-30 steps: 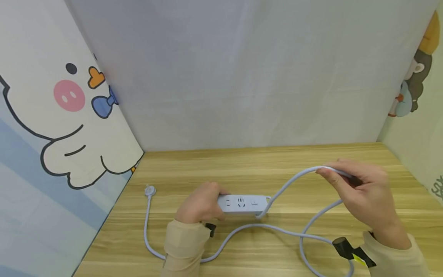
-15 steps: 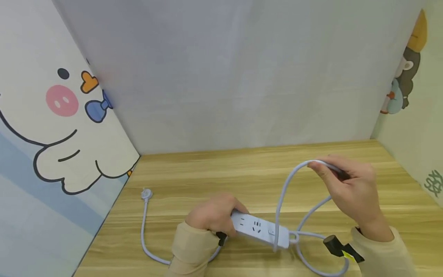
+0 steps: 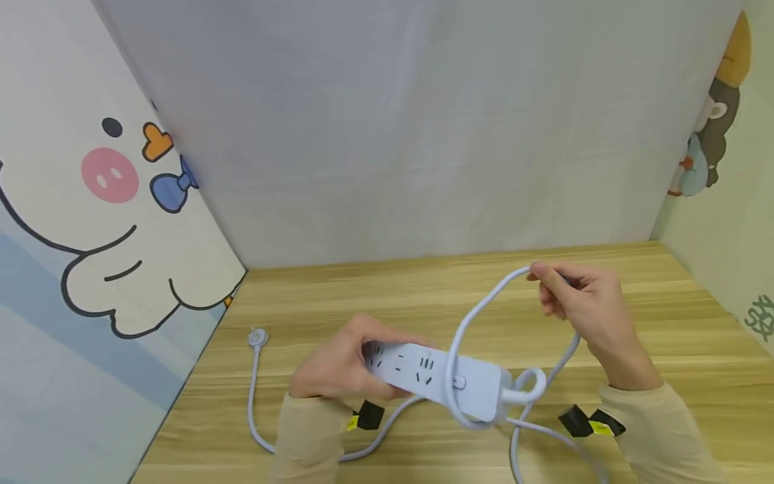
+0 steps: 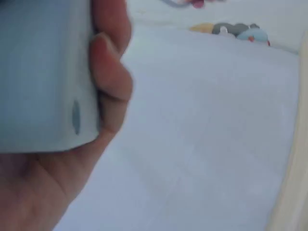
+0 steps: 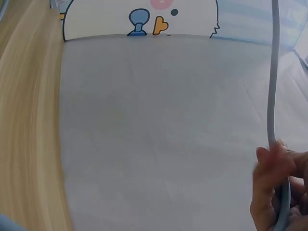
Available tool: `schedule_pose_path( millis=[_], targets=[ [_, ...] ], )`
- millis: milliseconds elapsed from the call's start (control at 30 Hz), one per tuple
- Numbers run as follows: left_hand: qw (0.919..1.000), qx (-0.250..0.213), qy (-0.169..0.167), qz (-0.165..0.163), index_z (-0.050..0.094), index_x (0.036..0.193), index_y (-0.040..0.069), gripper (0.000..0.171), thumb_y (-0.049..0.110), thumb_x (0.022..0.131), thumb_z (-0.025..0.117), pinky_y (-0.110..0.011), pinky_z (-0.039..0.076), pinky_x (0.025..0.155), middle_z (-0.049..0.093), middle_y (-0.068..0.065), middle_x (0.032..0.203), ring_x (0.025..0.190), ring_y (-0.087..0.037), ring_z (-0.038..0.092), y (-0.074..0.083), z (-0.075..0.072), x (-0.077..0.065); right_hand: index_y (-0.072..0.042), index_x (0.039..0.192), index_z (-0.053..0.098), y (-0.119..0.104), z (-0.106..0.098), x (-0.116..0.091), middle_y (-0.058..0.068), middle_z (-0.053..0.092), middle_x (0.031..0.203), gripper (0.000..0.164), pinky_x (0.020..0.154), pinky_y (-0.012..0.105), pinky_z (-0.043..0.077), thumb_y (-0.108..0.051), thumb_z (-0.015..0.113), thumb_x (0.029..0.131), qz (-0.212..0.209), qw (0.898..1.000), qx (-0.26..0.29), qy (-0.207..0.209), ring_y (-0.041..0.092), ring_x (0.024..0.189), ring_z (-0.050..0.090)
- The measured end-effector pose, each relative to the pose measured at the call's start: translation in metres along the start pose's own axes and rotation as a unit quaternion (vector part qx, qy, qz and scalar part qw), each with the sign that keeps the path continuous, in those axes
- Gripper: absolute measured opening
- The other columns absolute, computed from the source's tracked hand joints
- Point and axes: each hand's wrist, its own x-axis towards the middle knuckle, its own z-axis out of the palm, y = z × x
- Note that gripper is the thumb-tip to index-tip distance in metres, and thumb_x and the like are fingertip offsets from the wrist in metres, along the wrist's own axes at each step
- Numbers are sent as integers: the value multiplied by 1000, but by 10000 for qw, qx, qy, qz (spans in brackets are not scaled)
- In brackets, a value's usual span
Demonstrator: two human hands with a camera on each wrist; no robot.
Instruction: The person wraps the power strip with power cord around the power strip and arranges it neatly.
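A white power strip is held tilted above the middle of the tabletop. The left hand grips its left end, hiding that end's edge and part of the socket there. In the left wrist view the strip is blurred and cut off by the frame, with fingers curled round its side.

The cord bends tightly at the strip's right end, and a length crosses the face by the switch; how the two join behind the strip cannot be made out. The right hand pinches the raised length between thumb and fingers, its fingertips blurred in the right wrist view.

Further cord lies on the tabletop, passing behind the left sleeve to the plug; elsewhere it leaves the head view's lower edge. Beyond hangs a pale backdrop, and the figure on the right panel is partly cut off.
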Motion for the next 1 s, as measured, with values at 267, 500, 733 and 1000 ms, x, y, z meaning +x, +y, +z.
schedule_pose_path(
  millis=[267,500,733,1000],
  targets=[
    [9853,-99,1704,-88,68,126,-1,58,-5,71,85,-30,54,82,74,-19,114,94,-15,67,-4,1,4,0,97,75,7,-1,2,2,78,84,26,74,32,61,-20,60,103,842,9923,444,-787,17,79,77],
    [9337,235,3570,-161,70,126,5,58,-4,70,85,-31,52,85,74,-14,115,96,-18,66,-11,3,12,15,106,67,1,10,-2,5,76,79,34,68,37,61,-16,54,105,759,9810,-120,-1780,20,72,77],
    [8769,754,4744,-141,71,126,10,57,1,72,88,-30,49,80,74,-12,112,91,-20,65,-21,7,19,16,109,66,-1,32,-9,15,73,83,28,68,37,62,-9,53,105,428,9649,-295,-2573,19,74,76],
    [8217,1690,5442,-111,71,126,8,55,5,73,88,-34,52,77,76,-14,111,88,-23,67,-35,0,19,14,106,67,-3,36,-13,21,72,85,26,70,35,62,-8,54,104,733,9538,-324,-2894,18,76,76]
  ],
)
